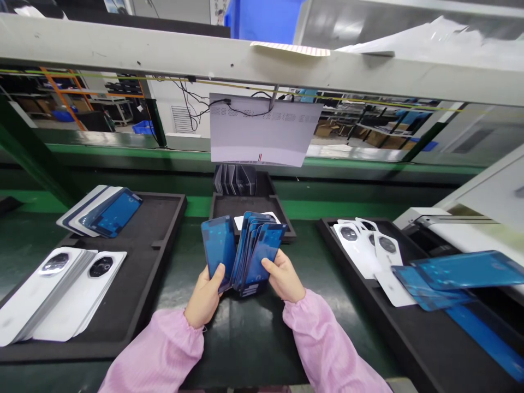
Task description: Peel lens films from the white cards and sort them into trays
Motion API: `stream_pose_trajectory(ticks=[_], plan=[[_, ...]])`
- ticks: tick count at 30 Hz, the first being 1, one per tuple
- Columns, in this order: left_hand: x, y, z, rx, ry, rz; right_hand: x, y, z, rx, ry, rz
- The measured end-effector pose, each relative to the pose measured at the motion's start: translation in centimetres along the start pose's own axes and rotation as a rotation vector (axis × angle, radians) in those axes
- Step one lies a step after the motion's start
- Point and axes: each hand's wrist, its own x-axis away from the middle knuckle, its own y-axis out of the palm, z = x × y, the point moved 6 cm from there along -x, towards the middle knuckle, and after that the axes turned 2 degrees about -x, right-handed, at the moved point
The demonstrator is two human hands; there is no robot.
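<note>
My left hand grips a single blue-filmed phone back cover, held upright with the thumb on its lower face. Just to its right, my right hand is closed around a fanned stack of blue-filmed covers. The two hands are close together above the dark green bench, in front of a small black tray. Both arms wear pink sleeves.
A black foam tray on the left carries white covers with round camera rings and blue-filmed covers. A black tray on the right holds white covers and blue films. A white sheet hangs ahead.
</note>
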Motion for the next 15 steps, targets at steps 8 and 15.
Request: stream_pose_trajectory(ticks=[8, 15], plan=[[0.3, 0.8, -0.7, -0.552, 0.214, -0.204, 0.8, 2.1, 0.9, 0.269, -0.153, -0.124], [0.0, -0.5, -0.3, -0.721, 0.437, -0.006, 1.7, 2.4, 2.2, 0.652, -0.382, -0.100]])
